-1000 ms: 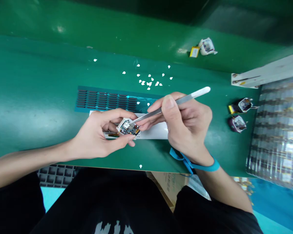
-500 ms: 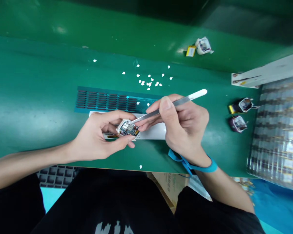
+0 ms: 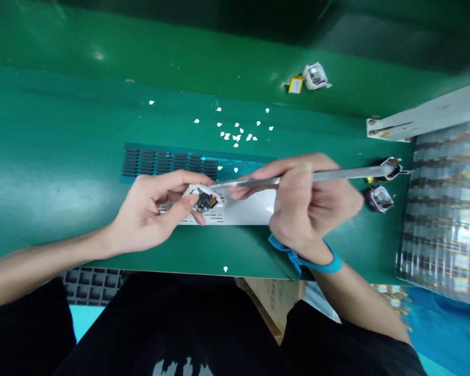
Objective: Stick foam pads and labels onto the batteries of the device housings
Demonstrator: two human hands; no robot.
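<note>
My left hand point(image 3: 156, 211) pinches a small white-cased electronic device point(image 3: 204, 201), its open side with the circuit board turned up. The thumb lies over part of the board. My right hand point(image 3: 309, 201) is closed around metal tweezers point(image 3: 258, 181), held nearly level and slightly blurred. Their tips are near the upper edge of the device; whether they touch it I cannot tell. Under both hands lies a white label sheet point(image 3: 250, 208) with small black print on its left part. A blue strap point(image 3: 332, 265) circles my right wrist.
Behind the hands is a teal sheet point(image 3: 156, 163) with rows of dark strips. Small white round pieces point(image 3: 237, 137) are scattered beyond it. Other opened devices lie at the far right point(image 3: 316, 76) and right point(image 3: 380, 199). Stacked clear trays point(image 3: 442, 209) stand at the right edge.
My right hand has moved right, and the tweezers have swung from a slant to nearly level, their tips leaving the board's middle. My left thumb has shifted onto the board and the device has tilted.
</note>
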